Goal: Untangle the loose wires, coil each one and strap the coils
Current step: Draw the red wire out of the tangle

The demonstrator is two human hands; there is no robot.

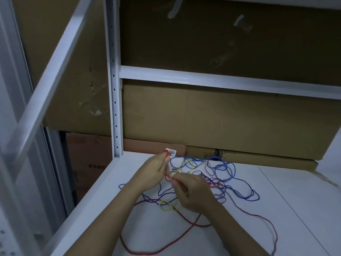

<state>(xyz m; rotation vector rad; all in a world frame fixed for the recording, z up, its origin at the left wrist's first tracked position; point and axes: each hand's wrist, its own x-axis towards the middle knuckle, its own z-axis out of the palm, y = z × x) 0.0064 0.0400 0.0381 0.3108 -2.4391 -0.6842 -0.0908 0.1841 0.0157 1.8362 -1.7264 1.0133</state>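
Observation:
A tangle of loose wires lies on the white shelf surface. A long red wire loops toward the front edge, and a blue wire spreads over the far right of the tangle. Yellow-green loops lie near my right wrist, with more by my fingertips. My left hand pinches the end of the red wire at the back of the shelf. My right hand pinches the same red wire a short way along, just in front of the tangle.
A white slotted upright post rises at the shelf's back left corner, with a white crossbar above. Brown cardboard boxes fill the space behind. A small printed label sits at the shelf's back edge. The shelf's left edge drops off.

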